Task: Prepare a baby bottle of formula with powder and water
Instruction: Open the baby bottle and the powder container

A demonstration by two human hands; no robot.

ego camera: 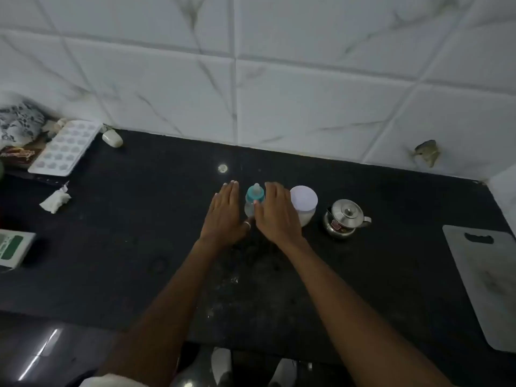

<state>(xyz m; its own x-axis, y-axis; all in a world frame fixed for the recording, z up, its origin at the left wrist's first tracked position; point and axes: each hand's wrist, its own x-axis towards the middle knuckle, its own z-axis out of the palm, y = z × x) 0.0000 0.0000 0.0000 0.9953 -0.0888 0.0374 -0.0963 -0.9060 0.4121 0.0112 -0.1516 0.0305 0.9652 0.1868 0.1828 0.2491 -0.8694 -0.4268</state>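
A small clear baby bottle [253,197] with a teal collar and teat stands upright on the black counter [139,247]. My left hand [225,216] lies flat just left of it, fingers straight, holding nothing. My right hand [276,215] is flat just right of the bottle, its thumb near the bottle's side; I cannot tell if it touches. Behind my right hand stands a round white powder container [304,202] with its lid on. A small steel kettle [344,219] with a lid sits further right.
A white cutting board [485,280] lies at the counter's right edge. At the left are a white ice tray [65,148], a small white pouch [55,201], a white soap-like object [112,138], patterned cloth [19,121] and a green-and-white box [12,247]. The tiled wall rises behind.
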